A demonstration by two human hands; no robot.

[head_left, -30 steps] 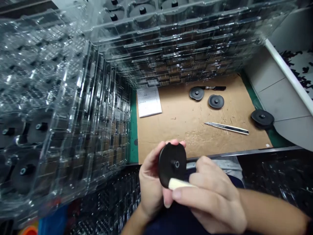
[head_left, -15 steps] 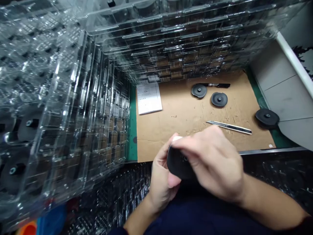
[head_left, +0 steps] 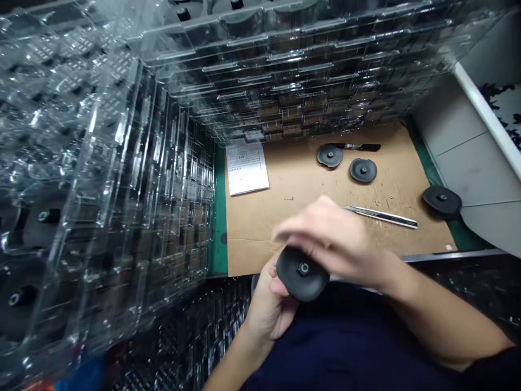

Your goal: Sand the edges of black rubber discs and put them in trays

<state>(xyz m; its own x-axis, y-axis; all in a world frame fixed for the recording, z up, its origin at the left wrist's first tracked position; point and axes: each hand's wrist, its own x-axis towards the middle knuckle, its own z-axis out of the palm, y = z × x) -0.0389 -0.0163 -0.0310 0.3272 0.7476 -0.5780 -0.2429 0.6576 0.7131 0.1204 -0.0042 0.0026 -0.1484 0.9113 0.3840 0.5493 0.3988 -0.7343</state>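
black disc [head_left: 297, 285] pinched in the left hand [head_left: 264, 309], the right hand [head_left: 336, 241] curled at its upper edge
the disc sits before dark blue clothing [head_left: 325, 347]; the right hand is blurred, and whether it grips anything cannot be told. beyond, on cardboard [head_left: 252, 233], lie a cutter knife [head_left: 382, 216], two similar discs [head_left: 358, 172] and a black marker [head_left: 368, 147].

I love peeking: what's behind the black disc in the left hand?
Past the black disc, part of the left hand shows at left, dark blue clothing below. The disc hides its back and anything else there.
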